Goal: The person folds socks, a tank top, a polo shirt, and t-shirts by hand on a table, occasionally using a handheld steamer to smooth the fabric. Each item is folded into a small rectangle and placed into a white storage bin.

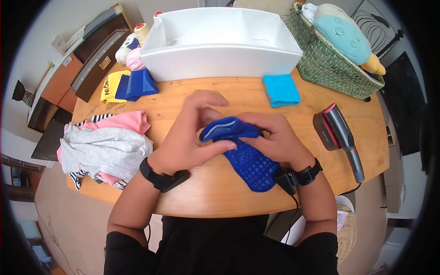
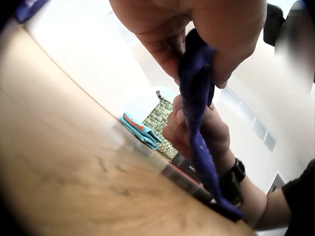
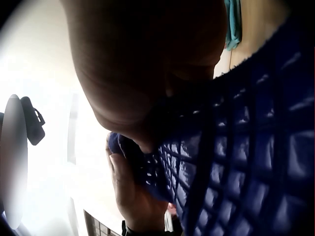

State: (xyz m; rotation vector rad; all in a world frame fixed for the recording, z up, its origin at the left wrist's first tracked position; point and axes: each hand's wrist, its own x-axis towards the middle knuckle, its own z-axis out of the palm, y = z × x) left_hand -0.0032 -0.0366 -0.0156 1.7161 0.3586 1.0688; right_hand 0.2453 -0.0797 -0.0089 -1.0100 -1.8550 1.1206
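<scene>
A blue sock (image 1: 254,169) with a grid of shiny squares hangs between both hands over the front of the table. My left hand (image 1: 190,135) pinches its bunched upper end, thumb in front and fingers behind. From the other side, my right hand (image 1: 280,137) grips the same end between thumb and fingers. A pale line runs along the folded edge there. In the left wrist view the sock (image 2: 197,113) drops as a narrow strip from the left hand's pinch. Close up in the right wrist view, the gridded side of the sock (image 3: 236,142) fills much of the picture.
Behind the hands stands a white box (image 1: 220,64). A folded turquoise cloth (image 1: 281,90) lies before it. Folded blue and yellow pieces (image 1: 137,85) and piled clothes (image 1: 105,149) are at left. To the right are a grey handheld appliance (image 1: 341,130) and a woven basket (image 1: 330,68).
</scene>
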